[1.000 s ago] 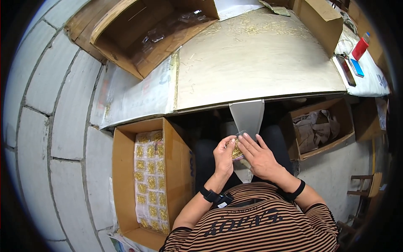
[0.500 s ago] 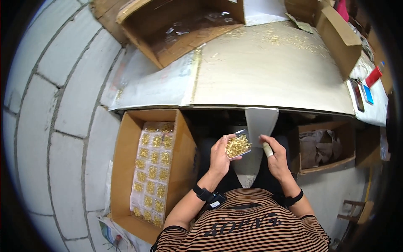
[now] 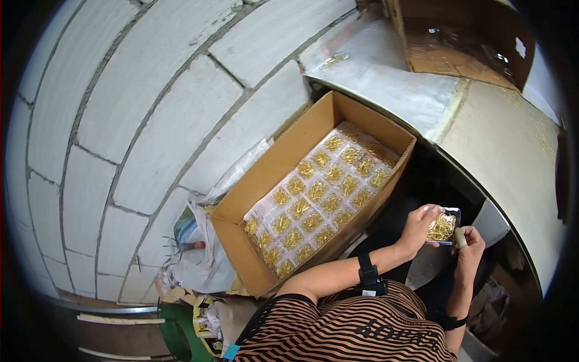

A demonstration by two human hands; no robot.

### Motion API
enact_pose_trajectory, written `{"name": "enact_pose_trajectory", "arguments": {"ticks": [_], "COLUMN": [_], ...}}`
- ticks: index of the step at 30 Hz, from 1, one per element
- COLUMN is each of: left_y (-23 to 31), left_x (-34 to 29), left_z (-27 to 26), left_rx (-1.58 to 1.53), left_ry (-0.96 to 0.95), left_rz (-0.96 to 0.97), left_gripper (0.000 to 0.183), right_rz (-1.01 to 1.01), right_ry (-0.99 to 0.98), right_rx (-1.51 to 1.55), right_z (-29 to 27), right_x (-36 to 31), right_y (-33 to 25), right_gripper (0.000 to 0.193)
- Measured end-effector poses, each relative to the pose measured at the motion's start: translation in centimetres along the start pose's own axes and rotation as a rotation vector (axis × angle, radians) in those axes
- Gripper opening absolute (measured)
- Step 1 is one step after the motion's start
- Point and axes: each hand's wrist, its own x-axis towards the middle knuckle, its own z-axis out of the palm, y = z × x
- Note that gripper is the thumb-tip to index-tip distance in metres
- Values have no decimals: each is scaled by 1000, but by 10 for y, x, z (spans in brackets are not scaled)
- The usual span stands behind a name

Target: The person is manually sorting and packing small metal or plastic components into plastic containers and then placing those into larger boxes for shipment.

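My left hand [image 3: 416, 230] is closed round one side of a small, flat, clear-topped pack [image 3: 443, 227] with a dark rim, full of thin gold-coloured metal pieces. On the opposite side, the fingers of my right hand [image 3: 470, 248] grip the pack's edge; one finger wears a pale wrap. The pieces are too small to name. Left of both hands is a large cardboard box [image 3: 268, 158], with rows of similar gold-filled packs [image 3: 316, 190] lying in it.
A worktable [image 3: 488, 123] with a light top runs along the upper right, bearing another cardboard box [image 3: 464, 36]. Pale block paving or wall [image 3: 163, 102] fills the left. Plastic bags [image 3: 208, 265] and a green round object [image 3: 181, 332] lie at lower left.
The view has turned left, bringing the box of packs to the middle. My right hand, apart from the pack before, now grips its edge. The left hand still holds it.
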Motion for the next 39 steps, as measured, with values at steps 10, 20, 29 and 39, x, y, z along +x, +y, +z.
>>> {"name": "enact_pose_trajectory", "arguments": {"ticks": [10,20,29,39], "left_y": [29,44,52,92], "left_x": [-11,-21,-23,-43], "left_z": [-17,-26,-26,-63], "left_rx": [108,121,97,135], "left_ry": [34,60,14,175], "left_rz": [-8,25,8,83], "left_gripper": [32,33,34,31], "right_rz": [155,44,48,-58], "right_ry": [-171,-321,-306,-339], "right_rx": [87,52,104,114], "right_z": [33,39,40,38], "right_x": [7,6,3,1], "right_y": [-9,-10,-16,-10], "right_gripper": [29,24,17,13]}}
